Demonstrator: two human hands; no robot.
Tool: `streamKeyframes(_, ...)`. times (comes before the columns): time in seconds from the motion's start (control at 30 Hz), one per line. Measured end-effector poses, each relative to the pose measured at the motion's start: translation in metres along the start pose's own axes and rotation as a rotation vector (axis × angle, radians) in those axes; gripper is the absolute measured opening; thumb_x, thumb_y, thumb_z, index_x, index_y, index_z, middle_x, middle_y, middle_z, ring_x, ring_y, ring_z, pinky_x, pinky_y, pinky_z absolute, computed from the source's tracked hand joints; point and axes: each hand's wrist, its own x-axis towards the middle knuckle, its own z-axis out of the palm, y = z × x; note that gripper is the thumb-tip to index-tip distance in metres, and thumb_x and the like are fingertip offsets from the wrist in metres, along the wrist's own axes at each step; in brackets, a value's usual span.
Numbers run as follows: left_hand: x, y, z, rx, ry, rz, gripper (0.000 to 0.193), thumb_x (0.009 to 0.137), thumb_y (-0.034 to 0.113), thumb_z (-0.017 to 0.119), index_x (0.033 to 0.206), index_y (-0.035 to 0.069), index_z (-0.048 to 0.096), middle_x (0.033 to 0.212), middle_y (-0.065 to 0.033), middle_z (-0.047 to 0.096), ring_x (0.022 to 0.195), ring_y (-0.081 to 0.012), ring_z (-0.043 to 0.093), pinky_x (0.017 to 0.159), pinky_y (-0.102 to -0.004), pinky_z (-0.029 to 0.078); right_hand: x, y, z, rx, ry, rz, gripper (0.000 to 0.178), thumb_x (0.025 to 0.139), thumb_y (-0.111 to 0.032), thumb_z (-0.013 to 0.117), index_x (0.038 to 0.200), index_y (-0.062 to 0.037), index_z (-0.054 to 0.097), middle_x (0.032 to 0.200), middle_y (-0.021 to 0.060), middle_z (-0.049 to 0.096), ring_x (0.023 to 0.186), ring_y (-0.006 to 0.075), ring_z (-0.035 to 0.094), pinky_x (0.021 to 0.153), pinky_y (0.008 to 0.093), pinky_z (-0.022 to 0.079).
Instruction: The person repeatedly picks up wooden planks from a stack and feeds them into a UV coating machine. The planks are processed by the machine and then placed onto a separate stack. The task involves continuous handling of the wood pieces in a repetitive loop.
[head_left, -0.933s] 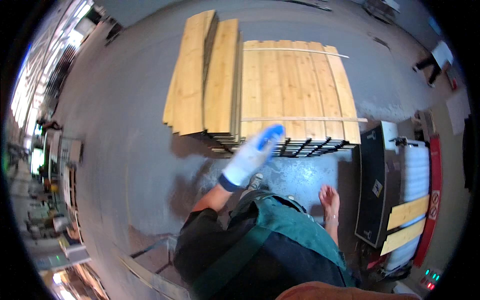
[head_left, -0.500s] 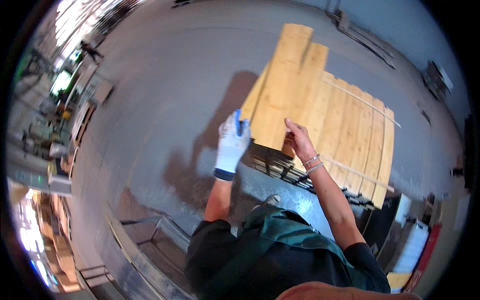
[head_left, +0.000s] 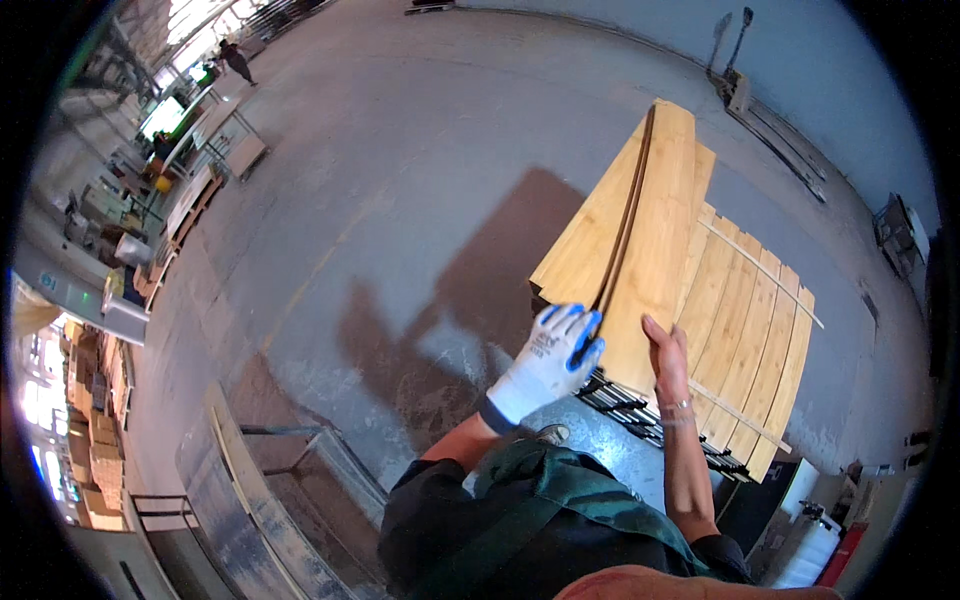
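A pale wooden plank (head_left: 650, 270) with a dark edge is tilted on top of a stack of similar planks (head_left: 730, 350). My right hand (head_left: 668, 358) is bare and closed on its near right corner, thumb on the upper face, fingers mostly hidden. My left hand (head_left: 555, 355), in a white glove with blue fingertips, is curled at the near left edge of the same plank; its fingers are slightly blurred. Another plank (head_left: 598, 215) lies askew to the left, partly under the held one.
Two thin strips (head_left: 762, 262) lie across the stack. A metal-framed table (head_left: 245, 490) stands at my near left. Against the far right wall is a pallet jack (head_left: 770, 130). Another person (head_left: 236, 62) is far off at upper left, near workbenches.
Both hands have shifted right relative to the floor. The held plank has tipped up, baring its dark left edge, and the left glove has come round to that edge.
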Motion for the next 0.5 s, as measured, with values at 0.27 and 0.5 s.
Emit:
streamKeyframes(0.27,-0.03,0.072,0.043,-1.073,-0.339,-0.459,0.056,0.105,0.037,0.035,0.142,-0.006,0.038,0.144,-0.0167,0.045,0.132,-0.0213,0.043,0.11,-0.0311,0.031,-0.141,-0.064,-0.067,-0.153,-0.059,-0.036,0.035,0.088,-0.012,0.068,0.114,0.0105,0.059,0.107,0.0118,0.067,0.092,0.0152,0.062,0.085,0.0291,0.05)
streamKeyframes(0.5,-0.034,0.129,0.122,-1.003,-0.405,-0.343,0.057,0.104,0.044,0.035,0.133,-0.004,0.047,0.123,-0.0099,0.059,0.109,-0.016,0.054,0.095,-0.0298,0.042,-0.226,-0.068,-0.096,0.003,0.163,-0.059,0.041,0.088,-0.014,0.069,0.116,0.0131,0.058,0.106,0.0166,0.067,0.09,0.0178,0.065,0.08,0.0306,0.053)
